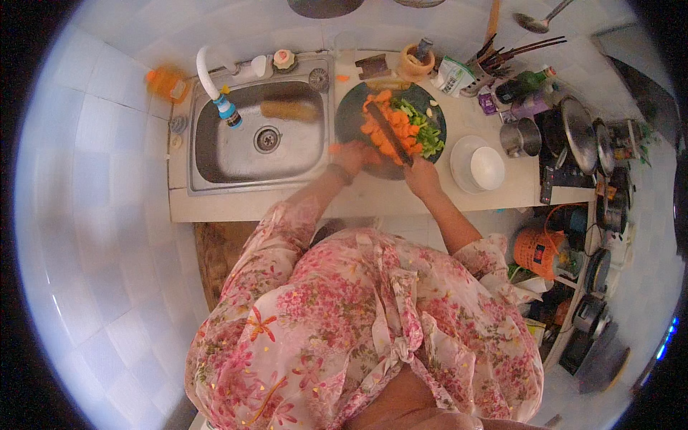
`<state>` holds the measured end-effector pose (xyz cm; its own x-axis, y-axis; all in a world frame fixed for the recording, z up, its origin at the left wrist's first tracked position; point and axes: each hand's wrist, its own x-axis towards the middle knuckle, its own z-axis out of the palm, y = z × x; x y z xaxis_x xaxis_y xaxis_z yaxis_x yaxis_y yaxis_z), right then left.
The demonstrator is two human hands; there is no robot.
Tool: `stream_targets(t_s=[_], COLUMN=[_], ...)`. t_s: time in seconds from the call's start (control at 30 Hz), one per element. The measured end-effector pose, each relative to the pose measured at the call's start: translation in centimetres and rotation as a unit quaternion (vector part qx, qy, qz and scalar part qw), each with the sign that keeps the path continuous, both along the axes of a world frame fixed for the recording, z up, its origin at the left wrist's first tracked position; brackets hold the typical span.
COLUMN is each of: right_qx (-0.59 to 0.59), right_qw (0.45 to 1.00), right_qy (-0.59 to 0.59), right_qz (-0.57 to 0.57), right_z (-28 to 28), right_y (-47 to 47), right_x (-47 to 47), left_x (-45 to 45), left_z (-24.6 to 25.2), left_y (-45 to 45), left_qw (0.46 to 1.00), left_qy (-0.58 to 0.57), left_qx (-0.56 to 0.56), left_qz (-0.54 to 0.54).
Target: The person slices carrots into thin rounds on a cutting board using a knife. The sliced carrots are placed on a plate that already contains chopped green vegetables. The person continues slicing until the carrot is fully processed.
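Observation:
My right hand (pixel 422 174) grips the handle of a kitchen knife, its dark blade (pixel 388 131) slanting over chopped carrot (pixel 400 124) on a round dark cutting board (pixel 349 118). Chopped green vegetable pieces (pixel 424 129) lie along the carrot's right side. A couple of pale pieces (pixel 430 112), perhaps garlic, sit near the board's right rim. At the board's front left edge is my left hand (pixel 352 157), blurred. Orange carrot shows beside its fingers, but whether they hold any is unclear.
Left of the board is a steel sink (pixel 242 161) with a white flexible faucet (pixel 204 70). A white bowl (pixel 487 168) on a plate stands at right, near a small steel pot (pixel 520 137). Behind are a wooden mortar (pixel 415 67) and a utensil holder (pixel 478 75).

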<state>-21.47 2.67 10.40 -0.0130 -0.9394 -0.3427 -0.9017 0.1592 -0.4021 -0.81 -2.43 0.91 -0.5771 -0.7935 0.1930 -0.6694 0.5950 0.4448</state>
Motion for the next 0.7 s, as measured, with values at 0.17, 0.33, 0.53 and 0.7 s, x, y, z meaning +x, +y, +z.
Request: stream_targets(t_s=[0.17,0.33,0.53,0.7], right_qx=[-0.045,-0.044,-0.021,-0.041], right_qw=[0.999,0.998,0.998,0.99], right_qy=[-0.007,-0.042,-0.052,-0.095], right_qz=[-0.005,-0.021,-0.042,-0.094], right_z=[-1.0,-2.1,-1.9,-1.7], right_y=[1.2,2.6,3.7,5.2], right_x=[0.6,0.8,0.3,-0.3], left_x=[0.0,-1.1,-0.5,0.0], left_z=[-1.9,-2.4,0.8,3.3], left_y=[-0.5,-0.8,-0.9,-2.8], left_qw=[0.999,0.995,0.995,0.983], left_qy=[-0.042,-0.068,-0.081,-0.153], left_qx=[0.0,0.051,0.046,0.097], left_qz=[0.002,0.055,0.027,-0.036])
